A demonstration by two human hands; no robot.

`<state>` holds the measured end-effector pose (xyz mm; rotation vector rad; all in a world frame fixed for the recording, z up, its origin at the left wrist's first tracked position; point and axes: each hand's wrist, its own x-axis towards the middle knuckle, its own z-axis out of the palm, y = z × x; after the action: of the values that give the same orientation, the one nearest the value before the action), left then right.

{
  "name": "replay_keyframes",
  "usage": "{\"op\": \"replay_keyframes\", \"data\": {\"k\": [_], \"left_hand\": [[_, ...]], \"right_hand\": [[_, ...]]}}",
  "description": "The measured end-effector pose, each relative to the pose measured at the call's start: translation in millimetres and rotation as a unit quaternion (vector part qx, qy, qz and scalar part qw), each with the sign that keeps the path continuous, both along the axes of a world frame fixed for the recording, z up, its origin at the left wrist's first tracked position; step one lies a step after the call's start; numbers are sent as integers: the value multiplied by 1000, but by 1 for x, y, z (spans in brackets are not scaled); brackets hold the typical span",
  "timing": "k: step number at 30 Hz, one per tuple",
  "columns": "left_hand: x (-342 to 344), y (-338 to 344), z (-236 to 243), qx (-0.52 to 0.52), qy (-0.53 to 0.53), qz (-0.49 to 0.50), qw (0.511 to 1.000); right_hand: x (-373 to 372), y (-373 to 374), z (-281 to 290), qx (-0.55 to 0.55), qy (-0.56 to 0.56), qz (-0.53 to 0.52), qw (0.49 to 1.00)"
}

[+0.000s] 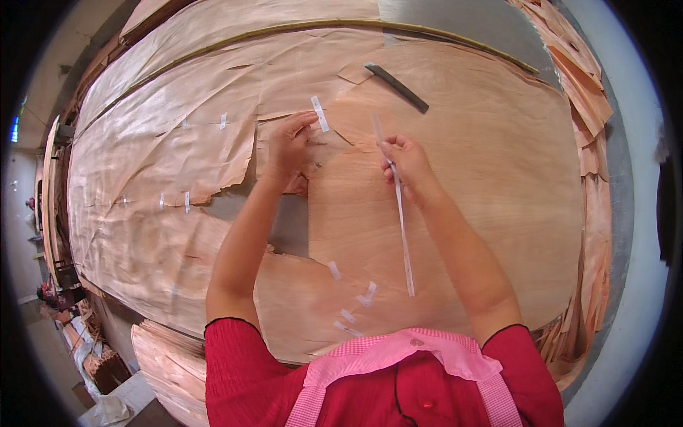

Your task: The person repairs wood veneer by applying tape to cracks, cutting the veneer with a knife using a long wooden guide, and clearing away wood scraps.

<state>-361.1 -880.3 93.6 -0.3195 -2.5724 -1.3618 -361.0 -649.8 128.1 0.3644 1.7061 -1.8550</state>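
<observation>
My left hand [288, 146] is closed over the far middle of a wood veneer sheet [441, 213], near a torn edge. At its fingertips is a short piece of white tape [320, 114]; whether that piece also touches the veneer cannot be made out. To the right, my right hand [409, 164] pinches a long narrow strip of white tape [403, 235]. One end of this strip sticks up past the fingers, and the other trails toward me. Beneath my left forearm, a ragged gap [292, 224] between veneer pieces shows a grey surface.
A dark flat bar [398, 89] lies on the veneer beyond my right hand. A long thin strip [306, 25] curves across the far side. Several short tape pieces [346, 315] lie near me, others at the left. Stacked veneer [167, 366] stands at the lower left.
</observation>
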Motion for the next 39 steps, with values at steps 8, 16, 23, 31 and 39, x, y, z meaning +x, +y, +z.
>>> {"op": "replay_keyframes", "data": {"k": [8, 16, 23, 31, 39], "left_hand": [[20, 31, -5, -186, 116, -54, 974], [15, 32, -7, -263, 81, -96, 957], [13, 30, 4, -262, 14, -133, 956], [21, 19, 9, -333, 34, -240, 911], [6, -13, 38, 73, 2, 153, 986]], "right_hand": [[10, -31, -23, -20, -91, -12, 996], [13, -38, -18, -35, -84, -22, 996], [74, -22, -9, -66, -97, -50, 992], [41, 24, -12, 482, 363, 261, 754], [6, 71, 12, 169, 62, 144, 973]]}}
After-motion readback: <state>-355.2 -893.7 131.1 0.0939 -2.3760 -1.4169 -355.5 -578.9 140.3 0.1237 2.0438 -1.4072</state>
